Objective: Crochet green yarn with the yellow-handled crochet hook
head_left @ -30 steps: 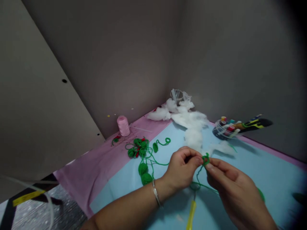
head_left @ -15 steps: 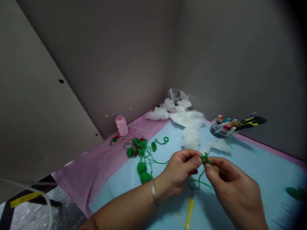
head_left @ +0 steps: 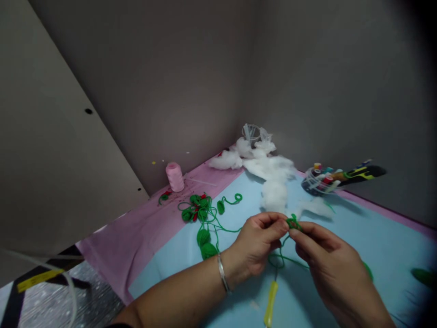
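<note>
A small looped piece of green yarn (head_left: 293, 222) is pinched between my two hands above the blue mat. My left hand (head_left: 261, 241), with a silver bangle at the wrist, grips its left side with thumb and fingertips. On its right side, the thumb and fingers of my right hand (head_left: 329, 259) close on the same piece. A strand hangs below it towards a loop of yarn on the mat. Under the hands lies a yellow-handled crochet hook (head_left: 271, 304), its metal tip near that loop.
Green yarn pieces (head_left: 196, 209) with red bits and green yarn balls (head_left: 208, 250) lie left of the hands. A pink thread cone (head_left: 175, 176) stands by the wall. White stuffing (head_left: 275, 196) spreads at the back; a clear container (head_left: 317, 182) holds spools and tools at the right.
Both hands keep hold of the yarn piece. My right-hand fingers have shifted slightly around it, and the right wrist has turned a little. The whole view has moved slightly.
</note>
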{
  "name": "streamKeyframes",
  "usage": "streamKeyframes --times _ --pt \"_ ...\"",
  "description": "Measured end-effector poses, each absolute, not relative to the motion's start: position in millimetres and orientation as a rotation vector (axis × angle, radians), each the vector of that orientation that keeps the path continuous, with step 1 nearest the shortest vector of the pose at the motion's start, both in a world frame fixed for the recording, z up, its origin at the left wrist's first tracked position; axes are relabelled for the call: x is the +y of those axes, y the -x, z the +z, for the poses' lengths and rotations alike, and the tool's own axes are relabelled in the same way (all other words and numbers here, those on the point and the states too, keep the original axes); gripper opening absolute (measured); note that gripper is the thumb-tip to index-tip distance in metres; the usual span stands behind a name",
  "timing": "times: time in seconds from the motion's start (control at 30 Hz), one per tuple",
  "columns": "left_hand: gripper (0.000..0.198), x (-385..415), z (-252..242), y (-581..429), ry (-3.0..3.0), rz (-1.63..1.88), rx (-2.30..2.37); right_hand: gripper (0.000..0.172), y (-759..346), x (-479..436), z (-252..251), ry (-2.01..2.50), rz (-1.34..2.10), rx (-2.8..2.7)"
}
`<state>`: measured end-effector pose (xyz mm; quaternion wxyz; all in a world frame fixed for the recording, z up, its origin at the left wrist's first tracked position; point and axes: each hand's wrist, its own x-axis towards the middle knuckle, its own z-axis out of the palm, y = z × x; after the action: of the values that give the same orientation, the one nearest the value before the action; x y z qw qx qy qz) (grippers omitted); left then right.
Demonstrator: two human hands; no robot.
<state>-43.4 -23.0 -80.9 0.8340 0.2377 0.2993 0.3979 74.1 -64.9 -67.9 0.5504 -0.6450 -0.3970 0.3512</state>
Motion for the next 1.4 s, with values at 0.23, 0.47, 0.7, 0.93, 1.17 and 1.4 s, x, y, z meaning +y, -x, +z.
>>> streamKeyframes --times 0.23,0.47,0.7,0.93,1.17,1.4 --pt "0.043 -22.2 -83.5 44.3 -0.416 0.800 0.476 0.017 -73.9 -71.7 -72.1 1.554 0.345 -1.198" --pt "0.016 -10.9 -88.8 54.1 -0.214 0.490 0.314 0.010 -80.6 -66.7 -71.1 1.421 0.231 -1.414" --pt "0.013 -6.5 -83.3 57.1 -0.239 0.567 0.323 0.028 -94.7 -60.6 -66.4 1.545 0.475 -1.270" --pt "0.040 -10.6 -79.5 53.7 -0.365 0.792 0.418 0.040 -90.9 -69.0 -51.4 1.792 0.634 -1.017" --pt "0.053 -17.0 -78.0 51.2 -0.734 0.779 0.533 0.032 -77.5 -63.8 -53.3 1.703 0.821 -0.829" --pt "0.052 -18.1 -80.9 49.1 -0.516 0.663 0.471 0.035 -79.2 -63.8 -64.3 1.618 0.819 -0.802"
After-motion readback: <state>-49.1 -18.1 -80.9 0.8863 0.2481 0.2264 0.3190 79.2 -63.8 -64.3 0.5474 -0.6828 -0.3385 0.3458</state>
